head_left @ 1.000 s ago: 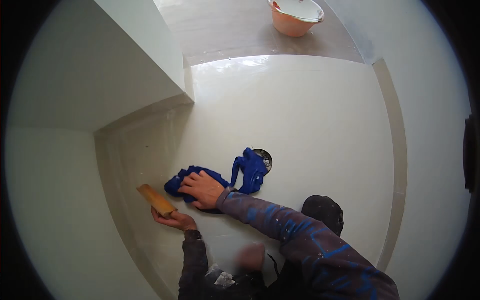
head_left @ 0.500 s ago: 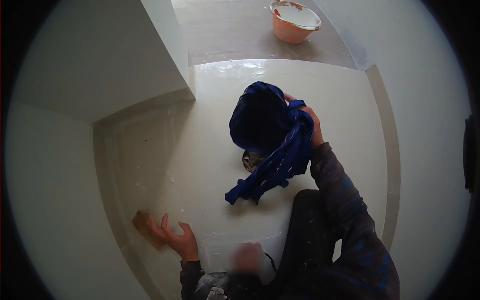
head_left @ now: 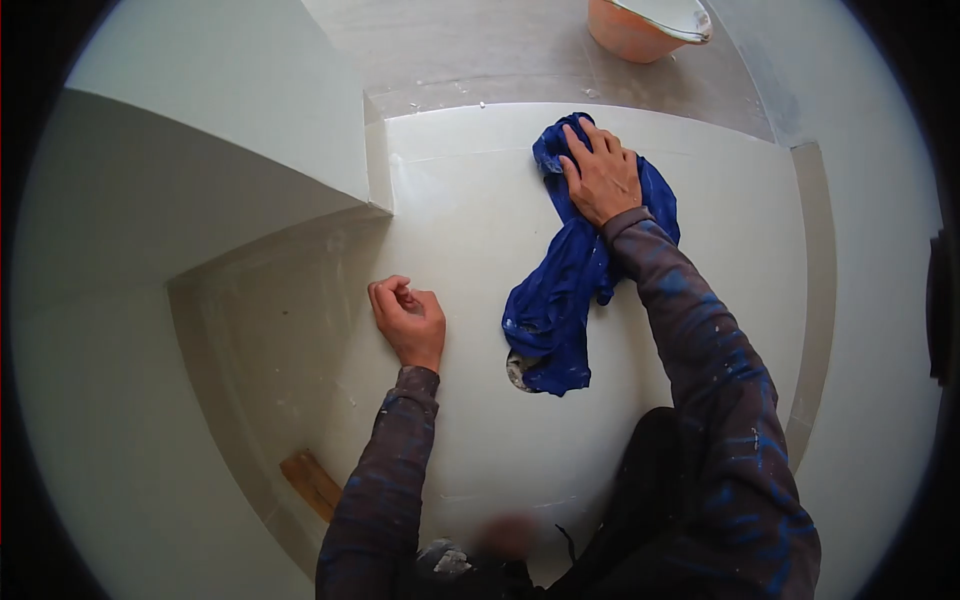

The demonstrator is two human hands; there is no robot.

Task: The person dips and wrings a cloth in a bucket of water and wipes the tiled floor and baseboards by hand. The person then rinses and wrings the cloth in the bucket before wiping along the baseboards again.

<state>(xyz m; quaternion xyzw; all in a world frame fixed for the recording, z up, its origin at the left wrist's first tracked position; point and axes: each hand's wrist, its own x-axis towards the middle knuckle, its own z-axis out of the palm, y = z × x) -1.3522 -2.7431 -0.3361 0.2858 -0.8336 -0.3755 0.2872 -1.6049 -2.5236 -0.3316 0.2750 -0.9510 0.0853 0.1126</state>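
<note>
A crumpled blue cloth lies stretched over the pale, smooth floor. My right hand rests on the cloth's far end, its palm down and fingers extended and slightly apart. To the left of the cloth is my left hand, with its fingers curled in; whether anything is inside them I cannot make out. From under the cloth's near end peeks a rounded patch with a greyish, rough surface, mostly covered. A brown wooden block lies on the floor beside my left forearm.
An orange tub with a whitish rim stands beyond the pale floor's far edge. A wall corner juts in at the left. Skirting tiles run along the right wall. Small white crumbs dot the far edge.
My right hand has gone from holding the cloth up to pressing it on the floor, farther forward. My left hand has moved away from the wooden block, forward and right, and its fingers have curled.
</note>
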